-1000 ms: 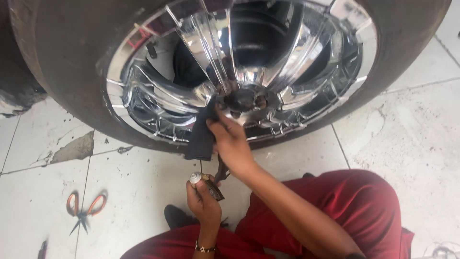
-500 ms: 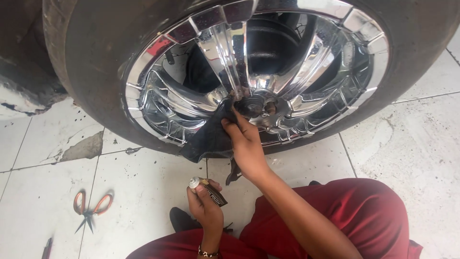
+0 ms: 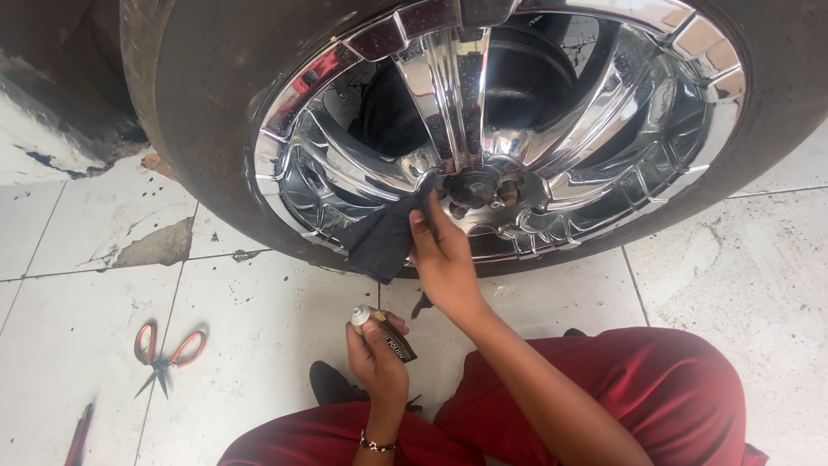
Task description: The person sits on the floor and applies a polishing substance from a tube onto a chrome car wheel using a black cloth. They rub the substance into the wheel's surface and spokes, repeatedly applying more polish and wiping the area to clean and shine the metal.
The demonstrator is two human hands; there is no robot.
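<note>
- Far left, a pair of orange-handled scissors [image 3: 166, 354] lies open on the white tiled floor [image 3: 259, 328], with a thin red tool [image 3: 79, 434] near the bottom edge. I judge both a hazard if a knee or foot shifts that way, since the blades point loosely towards the legs.
- My left hand [image 3: 377, 354] has its grip closed round a small tube [image 3: 384, 332], pale cap up, held low and just below the cloth. A hard squeeze could spill its contents onto the red trousers [image 3: 655, 388] or the tiles, I think.
- The dark cloth [image 3: 384, 237] hangs from the lower rim, one corner pressed near the hub. It looks limp, folded and dull black; most of it dangles free, so it could slip off and pick up grit from the floor.
- My right hand [image 3: 444, 259] grips the cloth's upper edge with fingertips against the chrome. I'd worry about knuckles catching the lug nuts [image 3: 483, 194] or the sharp spoke edges.
- The chrome wheel [image 3: 517, 129] stands upright in its black tyre [image 3: 207, 147], bright, mirror-like, with dark speckles on the spokes. Grit trapped under the cloth could scratch that finish.
</note>
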